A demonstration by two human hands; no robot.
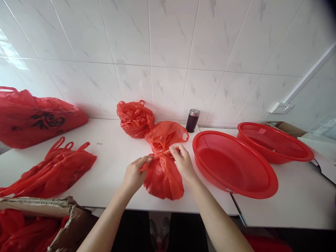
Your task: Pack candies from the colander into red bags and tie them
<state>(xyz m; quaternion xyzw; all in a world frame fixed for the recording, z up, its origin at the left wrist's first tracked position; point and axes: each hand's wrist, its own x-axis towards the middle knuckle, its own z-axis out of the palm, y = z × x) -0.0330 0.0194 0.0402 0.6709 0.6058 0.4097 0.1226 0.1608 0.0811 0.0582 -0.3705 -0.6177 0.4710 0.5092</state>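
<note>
A filled red plastic bag (165,178) sits in front of me near the table's front edge, gathered into a narrow neck. My left hand (136,171) is closed on the left side of that neck, with a twist of red plastic in its fingers. On the other side, my right hand (182,161) pinches a thin pale band (167,151) that stretches from the neck. The bag's loose top (168,134) spreads out beyond the neck toward the wall. What the bag holds is hidden.
A crumpled heap of red bags (135,119) and a dark flask (193,120) stand by the wall. Two red perforated baskets (233,164) (275,141) are at right. More red bags (60,168) (44,119) lie left, above a cardboard box (70,217) of red plastic.
</note>
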